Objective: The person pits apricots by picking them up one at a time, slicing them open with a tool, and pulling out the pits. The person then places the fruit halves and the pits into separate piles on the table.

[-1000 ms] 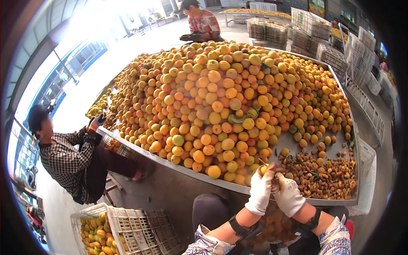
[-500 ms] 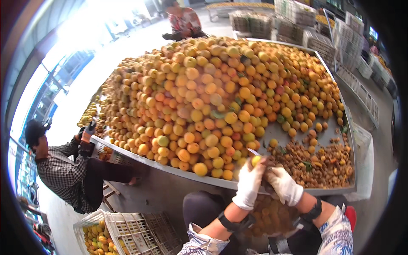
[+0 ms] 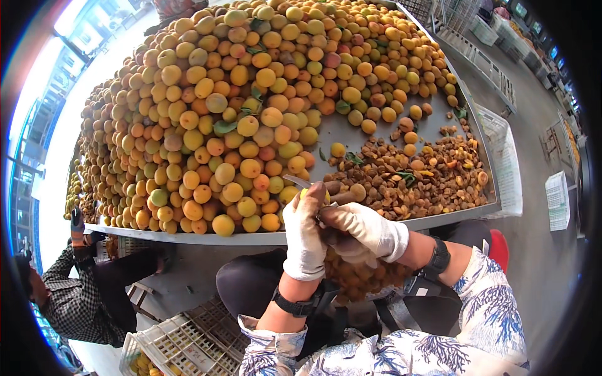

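Note:
Both my hands wear white gloves with brown-stained fingertips and meet above the tray's front edge. My left hand is closed around a yellow apricot, which mostly hides behind its fingers. A thin knife blade sticks out to the upper left beside the fruit. My right hand presses its closed fingers against the left; the blade's line runs toward it, though the handle is hidden. Just beyond, a large heap of apricots fills the metal tray. Brown apricot stones lie piled at its right front.
Below my hands, more fruit sits in a container at my lap. A white plastic crate holding fruit stands at lower left. Beside the tray's left end sits a person in a checked shirt. Another white crate stands against the tray's right side.
My view has tipped down and swung right, so the tray looks nearer and the far person is mostly cut off. My hands stay together around the apricot and knife.

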`<move>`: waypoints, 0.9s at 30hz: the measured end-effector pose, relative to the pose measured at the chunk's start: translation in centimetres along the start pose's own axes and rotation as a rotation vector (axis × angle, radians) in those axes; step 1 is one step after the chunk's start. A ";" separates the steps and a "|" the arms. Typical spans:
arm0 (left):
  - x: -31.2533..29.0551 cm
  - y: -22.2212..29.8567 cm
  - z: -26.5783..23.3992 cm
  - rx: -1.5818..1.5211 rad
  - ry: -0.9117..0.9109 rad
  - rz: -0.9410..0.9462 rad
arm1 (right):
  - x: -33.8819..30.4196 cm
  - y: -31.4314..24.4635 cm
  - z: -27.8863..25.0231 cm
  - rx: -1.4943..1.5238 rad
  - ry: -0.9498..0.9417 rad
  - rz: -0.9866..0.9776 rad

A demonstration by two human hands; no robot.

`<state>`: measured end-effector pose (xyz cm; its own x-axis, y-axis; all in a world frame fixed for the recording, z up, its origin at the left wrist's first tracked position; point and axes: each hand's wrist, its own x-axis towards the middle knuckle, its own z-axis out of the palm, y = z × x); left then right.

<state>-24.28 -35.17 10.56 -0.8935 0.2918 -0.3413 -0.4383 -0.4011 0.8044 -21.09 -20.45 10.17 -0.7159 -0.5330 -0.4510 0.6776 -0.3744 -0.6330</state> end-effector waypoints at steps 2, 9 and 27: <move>-0.1 0.1 0.0 -0.018 -0.050 -0.047 | -0.6 -0.3 0.4 0.122 -0.077 0.094; 0.0 0.3 -0.3 -0.214 -0.049 0.032 | -0.7 0.9 -0.8 -0.341 0.102 -0.165; -0.9 -1.2 2.7 0.557 -0.086 0.328 | -3.0 -4.8 -2.5 -0.194 0.233 -0.113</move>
<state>-22.67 -32.62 11.18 -0.9510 0.3090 -0.0138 -0.0072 0.0223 0.9997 -22.59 -15.13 13.00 -0.8194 -0.3002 -0.4884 0.5626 -0.2576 -0.7856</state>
